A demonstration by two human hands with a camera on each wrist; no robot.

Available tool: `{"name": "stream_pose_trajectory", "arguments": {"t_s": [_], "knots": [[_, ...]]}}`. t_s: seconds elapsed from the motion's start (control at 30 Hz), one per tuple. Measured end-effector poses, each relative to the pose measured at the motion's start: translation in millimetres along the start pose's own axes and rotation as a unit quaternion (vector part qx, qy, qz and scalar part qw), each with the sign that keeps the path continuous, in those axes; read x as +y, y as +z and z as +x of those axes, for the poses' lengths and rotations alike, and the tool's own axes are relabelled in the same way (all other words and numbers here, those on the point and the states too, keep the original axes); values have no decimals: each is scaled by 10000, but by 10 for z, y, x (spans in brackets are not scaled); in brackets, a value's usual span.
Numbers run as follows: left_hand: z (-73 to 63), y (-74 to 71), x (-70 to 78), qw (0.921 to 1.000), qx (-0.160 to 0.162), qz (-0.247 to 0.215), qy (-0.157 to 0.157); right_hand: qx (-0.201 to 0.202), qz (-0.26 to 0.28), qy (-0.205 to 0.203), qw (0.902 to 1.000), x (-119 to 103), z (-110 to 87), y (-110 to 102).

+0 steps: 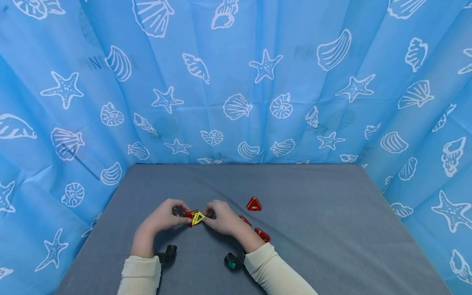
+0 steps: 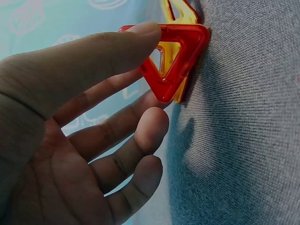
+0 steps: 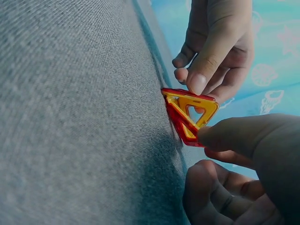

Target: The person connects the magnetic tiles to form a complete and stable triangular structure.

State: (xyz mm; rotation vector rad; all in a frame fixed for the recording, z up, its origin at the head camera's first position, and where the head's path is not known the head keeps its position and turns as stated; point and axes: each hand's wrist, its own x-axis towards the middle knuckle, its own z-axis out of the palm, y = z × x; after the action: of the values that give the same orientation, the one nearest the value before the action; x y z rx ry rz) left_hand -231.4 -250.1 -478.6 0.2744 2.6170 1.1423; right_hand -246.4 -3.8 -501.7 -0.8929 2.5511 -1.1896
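Observation:
Red and yellow triangular magnetic tiles are joined into a small tilted structure between the two hands, standing on the cloth. My left hand [image 1: 158, 221] pinches a red triangular magnetic tile [image 2: 199, 35] on its left side, thumb on the near face; the other fingers are partly behind it. From the opposite side, my right hand [image 1: 225, 219] pinches the structure's yellow tile [image 1: 198, 218] at its corner. In the right wrist view the right thumb [image 3: 229, 133] meets the red-edged lower corner. How many tiles are joined is hard to tell.
On the grey cloth-covered table [image 1: 313, 229], a red triangular tile [image 1: 254, 204] lies beyond the right hand. More red tiles [image 1: 262, 234] lie beside the right forearm, one partly hidden by it. A blue shell-patterned curtain [image 1: 236, 82] hangs behind the table.

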Motion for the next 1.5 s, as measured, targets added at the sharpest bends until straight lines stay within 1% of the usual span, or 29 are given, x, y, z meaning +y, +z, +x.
{"name": "stream_pose_trajectory", "arguments": {"t_s": [0.17,0.3,0.47,0.6,0.77,1.07,1.23,1.5], "knots": [[12,12,5,10000,-25,14,30,122,73,-133,9998,-10,3,3],[21,26,31,9999,-129,0,89,209,154,-239,9994,-10,11,6],[29,42,59,9992,-244,27,303,197,252,-291,9991,-10,3,10],[36,49,70,9986,-273,30,462,185,313,-393,9986,-3,0,17],[43,53,80,9984,-274,-43,492,208,373,-489,9979,-7,2,16],[60,68,72,9975,-335,-44,613,187,484,-444,9977,-29,-9,-1],[61,84,85,9978,-312,-3,578,188,577,-443,9972,-29,-9,5],[66,100,77,9980,-275,41,560,254,472,-452,9975,-27,-13,20]]}}
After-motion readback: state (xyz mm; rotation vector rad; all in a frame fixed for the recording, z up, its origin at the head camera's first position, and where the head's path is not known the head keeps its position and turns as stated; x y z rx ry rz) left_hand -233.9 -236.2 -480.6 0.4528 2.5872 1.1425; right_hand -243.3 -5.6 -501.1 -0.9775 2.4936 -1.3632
